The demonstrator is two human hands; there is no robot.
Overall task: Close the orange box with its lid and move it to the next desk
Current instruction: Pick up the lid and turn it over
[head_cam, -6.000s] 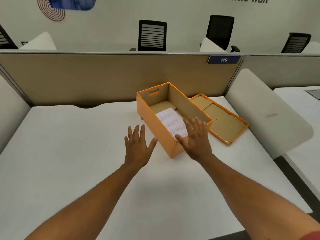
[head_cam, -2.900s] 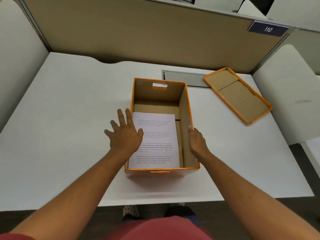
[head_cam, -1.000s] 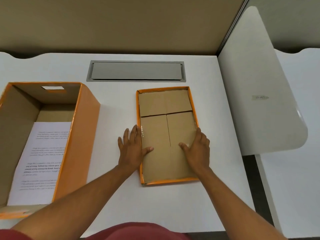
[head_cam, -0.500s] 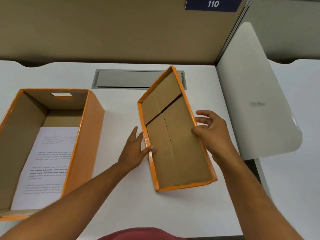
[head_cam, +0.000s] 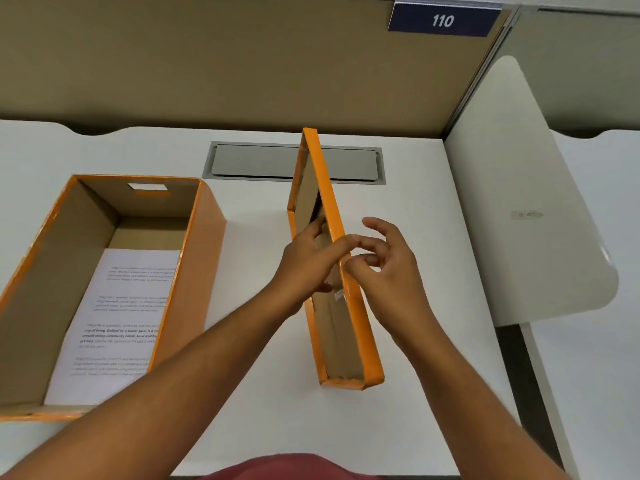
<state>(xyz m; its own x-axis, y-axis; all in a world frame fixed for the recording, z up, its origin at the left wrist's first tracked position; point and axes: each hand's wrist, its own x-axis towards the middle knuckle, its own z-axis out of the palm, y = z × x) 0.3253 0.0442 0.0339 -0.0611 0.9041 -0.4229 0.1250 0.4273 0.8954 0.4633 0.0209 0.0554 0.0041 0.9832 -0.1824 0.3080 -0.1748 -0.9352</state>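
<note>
The open orange box (head_cam: pixel 204 244) stands at the left of the white desk, brown inside, with a printed sheet of paper (head_cam: pixel 117 320) lying on its bottom. The orange lid (head_cam: pixel 349 306) is tipped up on its long edge near the middle of the desk, its brown inside facing left. My left hand (head_cam: pixel 308 261) presses against the lid's inner face, the thumb over its upper rim. My right hand (head_cam: pixel 388 268) is on the lid's right side, thumb touching the rim, the other fingers spread loose.
A grey cable hatch (head_cam: pixel 266 162) is set in the desk (head_cam: pixel 263 393) behind the lid. A tan partition (head_cam: pixel 242 64) with a "110" plate (head_cam: pixel 443 20) closes the back. A white rounded divider (head_cam: pixel 530 209) separates this desk from the neighbouring desk (head_cam: pixel 602 375) on the right.
The lid lay flat under both hands a second ago. It has since been tilted up onto its left long edge, and now stands almost vertical between my hands.
</note>
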